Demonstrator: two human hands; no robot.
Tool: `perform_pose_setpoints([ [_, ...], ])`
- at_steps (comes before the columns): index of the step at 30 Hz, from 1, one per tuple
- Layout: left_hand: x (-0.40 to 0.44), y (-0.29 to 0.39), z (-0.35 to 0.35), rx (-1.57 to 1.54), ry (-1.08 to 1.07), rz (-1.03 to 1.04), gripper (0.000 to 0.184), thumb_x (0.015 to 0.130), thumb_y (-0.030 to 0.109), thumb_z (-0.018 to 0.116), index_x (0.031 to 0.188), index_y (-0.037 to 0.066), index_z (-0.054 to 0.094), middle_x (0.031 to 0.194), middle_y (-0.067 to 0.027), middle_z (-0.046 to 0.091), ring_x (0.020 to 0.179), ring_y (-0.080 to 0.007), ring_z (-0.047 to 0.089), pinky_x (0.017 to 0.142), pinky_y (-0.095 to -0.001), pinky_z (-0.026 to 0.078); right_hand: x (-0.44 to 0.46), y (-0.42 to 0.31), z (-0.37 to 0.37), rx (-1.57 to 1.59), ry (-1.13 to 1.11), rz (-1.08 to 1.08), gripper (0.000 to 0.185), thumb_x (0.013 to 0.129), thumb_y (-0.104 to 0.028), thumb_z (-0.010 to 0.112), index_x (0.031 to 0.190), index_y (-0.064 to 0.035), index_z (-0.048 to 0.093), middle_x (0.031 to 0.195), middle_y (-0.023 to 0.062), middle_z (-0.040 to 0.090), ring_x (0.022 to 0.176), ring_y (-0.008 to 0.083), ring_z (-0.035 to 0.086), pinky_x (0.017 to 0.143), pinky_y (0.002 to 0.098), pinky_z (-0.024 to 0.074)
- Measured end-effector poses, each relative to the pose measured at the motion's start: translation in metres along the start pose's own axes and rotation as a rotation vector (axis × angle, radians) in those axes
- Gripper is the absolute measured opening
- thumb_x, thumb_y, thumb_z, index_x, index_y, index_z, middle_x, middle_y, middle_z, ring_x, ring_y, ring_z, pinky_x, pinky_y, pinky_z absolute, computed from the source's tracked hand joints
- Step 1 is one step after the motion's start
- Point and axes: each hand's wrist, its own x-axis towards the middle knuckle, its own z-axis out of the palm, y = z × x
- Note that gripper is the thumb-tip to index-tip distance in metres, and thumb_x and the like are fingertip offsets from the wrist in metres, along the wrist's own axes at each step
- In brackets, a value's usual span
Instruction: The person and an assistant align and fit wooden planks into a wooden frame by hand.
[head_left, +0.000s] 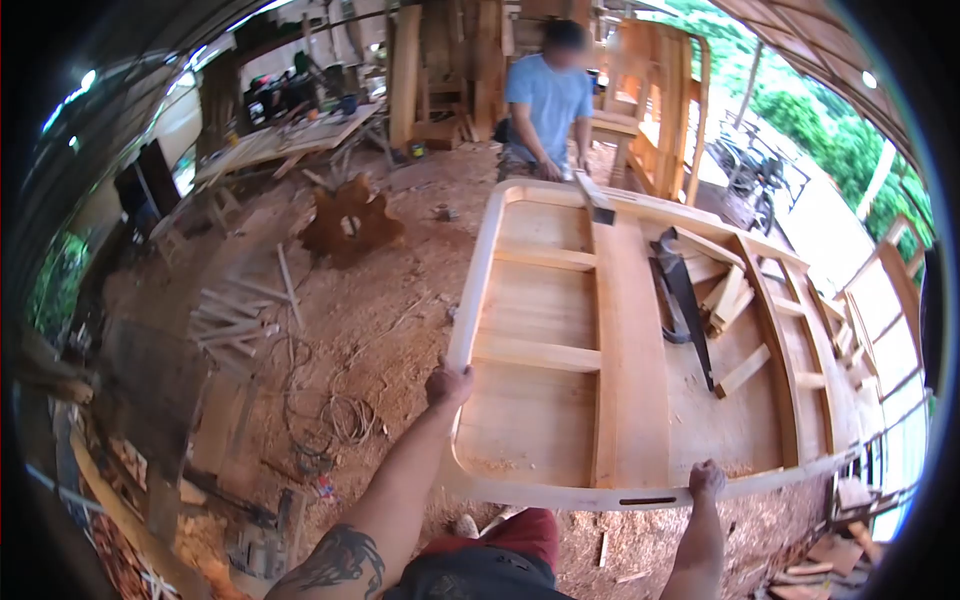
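A large wooden panel (pixel 640 400) with a rounded frame and crosspieces lies in front of me. My left hand (pixel 450 385) is closed round its left edge. At the near edge, my right hand (pixel 707 478) is closed on the rim, just right of a dark slot (pixel 648 501). A handsaw (pixel 690 315) rests on the panel with its blade pointing towards me. Beside the saw lie several short wood offcuts (pixel 730 300). Near the far edge, a squared wooden piece with a dark end (pixel 597 205) sits across the frame.
Across the panel stands a person in a blue shirt (pixel 548 100), hands near the far edge. Left on the floor are a jagged wooden slab (pixel 350 222), loose sticks (pixel 228 322) and a coiled cord (pixel 345 420). A cluttered workbench (pixel 290 140) stands behind; scrap wood (pixel 830 565) lies at lower right.
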Motion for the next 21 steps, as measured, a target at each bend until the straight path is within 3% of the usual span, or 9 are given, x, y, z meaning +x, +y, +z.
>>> perform_pose_setpoints([
  [9,-0.004,0.000,-0.004,-0.032,-0.003,0.000,0.065,0.085,0.047,0.063,0.127,0.001,0.045,0.106,-0.0259,0.067,0.099,-0.0389,0.069,0.086,-0.0481,0.056,-0.001,-0.004,-0.007,-0.018,0.026,-0.055,0.029,0.081,-0.028,0.055,0.085,-0.0042,0.071,0.090,0.0230,0.071,0.090,0.0406,0.066,0.084,0.0498,0.0484],
  [15,-0.003,-0.001,-0.007,-0.034,-0.033,-0.016,0.065,0.085,0.047,0.062,0.128,0.001,0.044,0.107,-0.0264,0.067,0.100,-0.0398,0.068,0.087,-0.0476,0.056,-0.002,-0.010,-0.018,-0.007,-0.071,-0.013,0.035,0.083,-0.033,0.054,0.093,-0.0047,0.073,0.097,0.0248,0.070,0.101,0.0408,0.063,0.090,0.0499,0.0468],
  [18,-0.006,-0.001,-0.009,-0.047,-0.021,0.005,0.066,0.085,0.047,0.062,0.128,0.001,0.044,0.107,-0.0265,0.067,0.100,-0.0401,0.068,0.087,-0.0477,0.056,-0.003,-0.003,-0.005,0.002,0.090,-0.087,0.029,0.081,-0.027,0.055,0.082,-0.0029,0.072,0.088,0.0236,0.070,0.087,0.0418,0.066,0.082,0.0513,0.0490],
  [21,-0.007,0.000,-0.010,-0.051,-0.015,-0.002,0.066,0.085,0.047,0.062,0.128,0.001,0.044,0.107,-0.0264,0.067,0.100,-0.0400,0.068,0.087,-0.0480,0.055,0.001,0.001,0.004,-0.016,0.109,-0.106,0.028,0.080,-0.027,0.056,0.080,-0.0029,0.072,0.085,0.0237,0.070,0.083,0.0425,0.066,0.080,0.0519,0.0491],
])
